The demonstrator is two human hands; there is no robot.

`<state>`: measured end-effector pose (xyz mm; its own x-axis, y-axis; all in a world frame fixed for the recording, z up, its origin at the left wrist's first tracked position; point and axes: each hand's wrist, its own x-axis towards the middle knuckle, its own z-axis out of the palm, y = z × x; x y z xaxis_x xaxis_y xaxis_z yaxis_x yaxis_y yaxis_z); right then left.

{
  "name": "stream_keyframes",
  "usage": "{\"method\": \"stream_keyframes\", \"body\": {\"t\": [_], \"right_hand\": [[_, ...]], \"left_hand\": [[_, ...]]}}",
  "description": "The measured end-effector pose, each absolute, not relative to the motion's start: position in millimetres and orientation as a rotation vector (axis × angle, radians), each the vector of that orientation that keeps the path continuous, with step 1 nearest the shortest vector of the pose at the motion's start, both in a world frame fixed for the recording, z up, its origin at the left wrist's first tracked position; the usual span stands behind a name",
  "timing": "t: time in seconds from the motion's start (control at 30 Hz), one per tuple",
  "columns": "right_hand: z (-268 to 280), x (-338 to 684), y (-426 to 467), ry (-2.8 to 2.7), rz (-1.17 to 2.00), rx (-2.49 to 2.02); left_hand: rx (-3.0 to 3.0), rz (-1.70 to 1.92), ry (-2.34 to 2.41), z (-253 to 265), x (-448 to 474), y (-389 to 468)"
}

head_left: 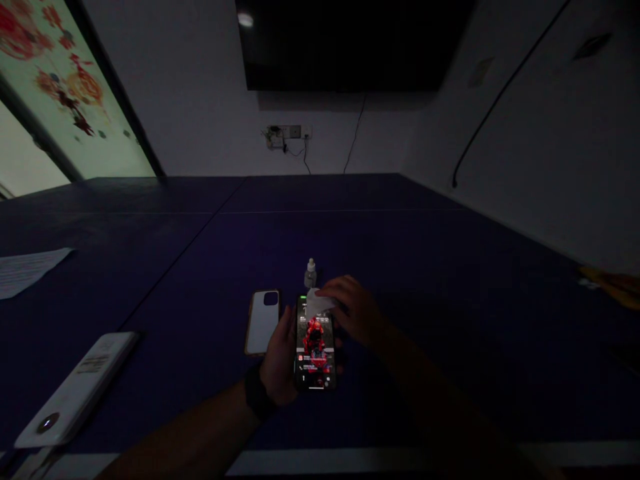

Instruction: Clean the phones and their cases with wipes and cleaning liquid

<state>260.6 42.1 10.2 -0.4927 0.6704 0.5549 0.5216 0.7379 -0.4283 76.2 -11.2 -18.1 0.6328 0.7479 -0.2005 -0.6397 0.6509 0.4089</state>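
Observation:
My left hand [280,365] is closed around a smartphone [315,353] from below, with its thumb along the left edge. The phone's screen is lit and shows a red motorcycle picture with notifications. In my right hand [355,308] a white wipe [320,304] is pinched and pressed on the upper part of the screen. Left of the phone lies a phone case [263,323] with a camera cutout, flat on the table. Just beyond the phone's top stands a small clear dropper bottle [311,273] with a white cap.
On the dark blue table [400,253], a white power bank [77,387] with a cable lies at the left front. A paper sheet [33,270] lies farther left. Something yellow [613,285] sits at the right edge. A television [355,43] hangs above wall sockets [293,132].

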Motion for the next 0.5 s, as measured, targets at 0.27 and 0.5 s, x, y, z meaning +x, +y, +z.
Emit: {"method": "stream_keyframes", "body": {"t": [0.27, 0.5], "right_hand": [[23.5, 251.1, 16.9, -2.583, 0.527, -0.500], [14.3, 259.7, 31.4, -2.350, 0.281, -0.862]], "left_hand": [[0.277, 0.980, 0.401, -20.6, 76.9, -8.5], [0.251, 0.862, 0.380, -13.8, 75.1, -15.3]]}}
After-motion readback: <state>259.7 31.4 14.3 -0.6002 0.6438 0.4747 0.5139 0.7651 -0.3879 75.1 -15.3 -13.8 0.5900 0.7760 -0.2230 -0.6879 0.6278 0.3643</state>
